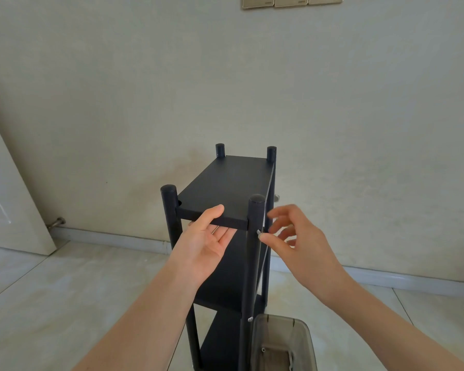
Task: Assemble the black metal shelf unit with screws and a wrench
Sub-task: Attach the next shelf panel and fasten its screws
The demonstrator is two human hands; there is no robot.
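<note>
a black metal shelf unit (227, 188) stands upright on the tiled floor (65, 285), near a pale wall (225, 76). it has four round posts and three flat boards, counted from top to bottom: the top board, one in the middle, and one low near the floor.

the left hand (208, 238) holds the front edge of the top board, with the thumb on top and the other fingers under it, palm turned up. the right hand (296, 238) is just beside the front right post (253, 263). its thumb and one finger pinch a small silver screw (259, 232) that touches the side of this post, just under the top board; the other fingers are spread out loosely.

a second silver screw head (250, 319) shows lower on the same post, at the middle board. one more small silver piece (277, 197) shows at the back right post; i cannot tell what it is.

one grey see-through plastic box (283, 344) is at the bottom edge, beside the unit. on the wall there are three switch plates (292, 0) at the top. one door (8, 199) is on the left, with one door stop (56, 222) low on the wall.
</note>
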